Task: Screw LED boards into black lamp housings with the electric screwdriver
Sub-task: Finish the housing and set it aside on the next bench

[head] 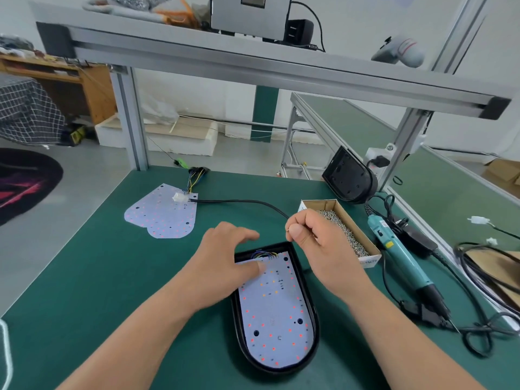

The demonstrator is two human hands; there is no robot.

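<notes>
LED board lies in the black lamp housing on the table; our left grip, fingers spread, presses it down, and our right grip pinches what seems a screw. Next, we judge: seat it, then fetch the electric screwdriver.
</notes>
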